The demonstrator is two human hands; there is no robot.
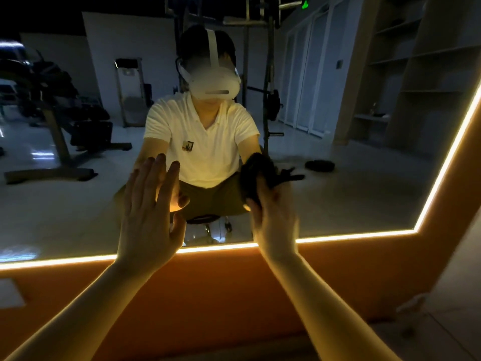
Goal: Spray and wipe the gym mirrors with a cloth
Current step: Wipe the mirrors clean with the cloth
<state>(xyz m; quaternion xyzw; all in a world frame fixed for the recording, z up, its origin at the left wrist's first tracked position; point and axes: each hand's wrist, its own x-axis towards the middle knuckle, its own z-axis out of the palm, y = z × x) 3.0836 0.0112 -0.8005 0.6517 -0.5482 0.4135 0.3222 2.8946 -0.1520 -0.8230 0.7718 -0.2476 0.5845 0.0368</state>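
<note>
1. The left hand (149, 212) is laid flat, fingers spread, on the mirror (338, 191).
2. A dark cloth (256, 175) is gripped by the right hand (273, 217) against it (low down).
3. Fresh smears could be left by the bare palm.

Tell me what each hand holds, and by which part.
The right hand holds the cloth, grip on its bunched lower part; left hand lies flat, holding nothing.

A warm light strip (78, 260) is glowing along the top of an orange wall (221, 295). Above the strip, in reflection, a glossy pale floor (351, 194) is shining, open shelves (429, 56) are standing rightward, and a dark gym machine (59, 131) is sitting leftward.
</note>
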